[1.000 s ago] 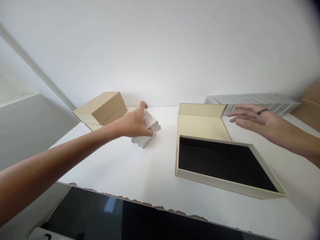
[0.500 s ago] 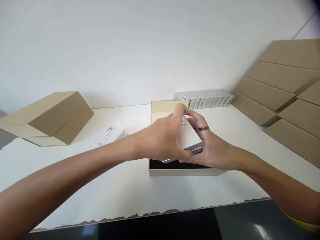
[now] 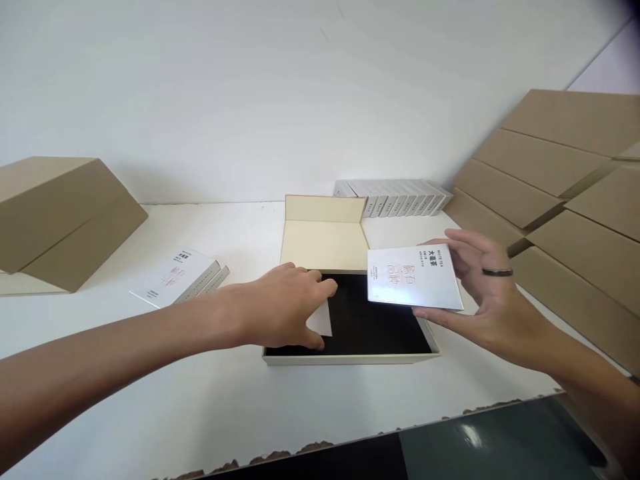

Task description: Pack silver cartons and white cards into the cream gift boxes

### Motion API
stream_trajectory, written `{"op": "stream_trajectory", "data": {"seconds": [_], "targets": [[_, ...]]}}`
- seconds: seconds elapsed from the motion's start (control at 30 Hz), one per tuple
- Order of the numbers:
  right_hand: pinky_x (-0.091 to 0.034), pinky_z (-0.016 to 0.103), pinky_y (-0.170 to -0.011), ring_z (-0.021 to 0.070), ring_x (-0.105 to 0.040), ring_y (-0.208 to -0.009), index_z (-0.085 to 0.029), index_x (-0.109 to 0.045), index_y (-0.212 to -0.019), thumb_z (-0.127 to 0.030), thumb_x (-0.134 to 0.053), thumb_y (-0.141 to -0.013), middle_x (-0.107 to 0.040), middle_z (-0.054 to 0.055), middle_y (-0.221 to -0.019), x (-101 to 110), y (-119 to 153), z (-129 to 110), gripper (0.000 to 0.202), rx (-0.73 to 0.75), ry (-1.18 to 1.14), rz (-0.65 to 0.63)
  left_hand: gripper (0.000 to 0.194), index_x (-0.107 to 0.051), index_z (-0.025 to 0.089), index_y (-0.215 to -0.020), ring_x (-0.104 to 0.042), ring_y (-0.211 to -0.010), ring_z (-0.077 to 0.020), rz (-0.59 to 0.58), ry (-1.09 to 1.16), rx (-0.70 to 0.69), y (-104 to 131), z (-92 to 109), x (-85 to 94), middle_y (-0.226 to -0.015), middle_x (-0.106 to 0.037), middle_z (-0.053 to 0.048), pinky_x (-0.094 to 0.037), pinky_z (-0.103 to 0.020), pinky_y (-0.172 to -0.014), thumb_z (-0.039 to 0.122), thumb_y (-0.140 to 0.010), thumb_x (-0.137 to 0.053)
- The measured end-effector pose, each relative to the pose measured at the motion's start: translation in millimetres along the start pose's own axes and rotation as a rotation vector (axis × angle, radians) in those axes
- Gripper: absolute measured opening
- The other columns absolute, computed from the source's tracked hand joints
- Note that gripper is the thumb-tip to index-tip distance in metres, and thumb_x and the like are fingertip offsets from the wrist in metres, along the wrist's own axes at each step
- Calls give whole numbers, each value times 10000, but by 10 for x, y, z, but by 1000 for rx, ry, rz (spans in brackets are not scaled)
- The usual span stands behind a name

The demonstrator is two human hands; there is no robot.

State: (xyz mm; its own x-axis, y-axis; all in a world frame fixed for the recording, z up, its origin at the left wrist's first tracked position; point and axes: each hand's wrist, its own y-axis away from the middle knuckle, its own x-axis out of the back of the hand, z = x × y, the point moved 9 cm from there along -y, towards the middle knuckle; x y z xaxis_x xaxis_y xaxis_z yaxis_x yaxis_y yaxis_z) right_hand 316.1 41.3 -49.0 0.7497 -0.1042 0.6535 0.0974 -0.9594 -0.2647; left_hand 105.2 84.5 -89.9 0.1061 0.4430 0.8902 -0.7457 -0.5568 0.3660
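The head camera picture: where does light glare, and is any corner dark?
Head view: a bluish-white sheen on the lower part of the WHITE TEA box in the right hand; same head view: a bright glare spot on the dark glossy surface at the bottom, and a darkened upper right corner.

Apart they come! The left hand [image 3: 285, 303], joined with the right hand [image 3: 483, 287] half a second ago, is now down over a white carton [image 3: 323, 321] at the open box's [image 3: 350, 360] left end; the right alone holds a printed carton [image 3: 415, 277].
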Motion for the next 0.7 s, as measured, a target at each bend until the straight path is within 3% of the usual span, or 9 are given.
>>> {"op": "stream_trajectory", "data": {"seconds": [0.17, 0.33, 0.43, 0.6, 0.7], "targets": [[-481, 492, -1055, 330, -440, -1324, -497, -275, -1393, -430, -811, -720, -428, 12, -1422, -23, 7, -45, 863, 7, 10, 10, 564, -533, 265, -1262, -571, -1068, -325, 93, 97, -52, -73, 62, 12, -1180, -614, -79, -485, -434, -849, 564, -804, -671], [-508, 529, -1013, 328, -461, -1313, -482, -273, -1397, -435, -815, -717, -412, 31, -1448, -4, 49, -60, 871, 5, 14, 14, 581, -502, 319, -1392, -597, -1084, -368, -57, 37, -75, -51, 43, -237, -1279, -588, -141, -493, -443, -801, 452, -843, -638], [-481, 538, -1044, 323, -436, -1339, -452, -272, -1401, -435, -813, -722, -398, 42, -1465, -35, 76, -81, 868, 6, 8, -2, 606, -507, 389, -1394, -601, -1072, -383, -66, -12, -59, -27, 9, -267, -1284, -608, -131, -487, -468, -806, 388, -808, -660], [-474, 508, -1065, 324, -400, -1373, -426, -267, -1407, -456, -810, -733, -370, 56, -1481, -263, 50, -130, 866, -29, -3, -95, 442, -587, 375, -1318, -590, -1113, -341, -24, 113, -26, 182, -16, -77, -1269, -631, -80, -475, -460, -868, 494, -897, -521], [-522, 457, -1023, 314, -417, -1366, -417, -238, -1413, -471, -785, -768, -384, 68, -1483, -522, 25, -188, 847, -65, -86, -201, 399, -636, 353, -1213, -624, -1059, -268, 189, 309, 59, 454, -203, 202, -1229, -658, -28, -492, -361, -823, 573, -906, -505]]}}
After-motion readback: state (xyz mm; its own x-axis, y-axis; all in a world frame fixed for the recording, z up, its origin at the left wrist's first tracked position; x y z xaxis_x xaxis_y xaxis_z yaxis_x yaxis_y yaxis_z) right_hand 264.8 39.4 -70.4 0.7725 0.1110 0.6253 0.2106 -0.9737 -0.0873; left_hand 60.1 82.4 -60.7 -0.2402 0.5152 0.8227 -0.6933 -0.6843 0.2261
